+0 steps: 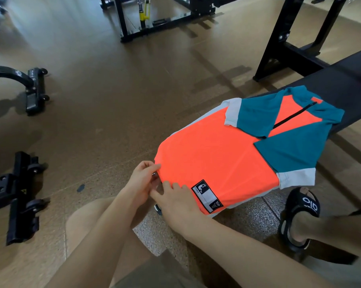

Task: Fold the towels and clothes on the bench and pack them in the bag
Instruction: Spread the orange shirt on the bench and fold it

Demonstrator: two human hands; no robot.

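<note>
An orange shirt [212, 154] with teal sleeves, white cuffs and a short black zip lies lengthwise on the black padded bench [341, 80], sleeves folded in over the chest. Its hem hangs off the near end. My left hand [143, 179] pinches the hem's left corner. My right hand [175, 201] grips the hem just beside it, next to a black-and-white label [207, 196]. No bag or towels are in view.
Black gym machine frames stand on the brown floor at the left [24, 196] and far back [154, 15]. The bench's upright frame [287, 38] rises at the right. My foot in a black sandal [300, 217] rests below the shirt.
</note>
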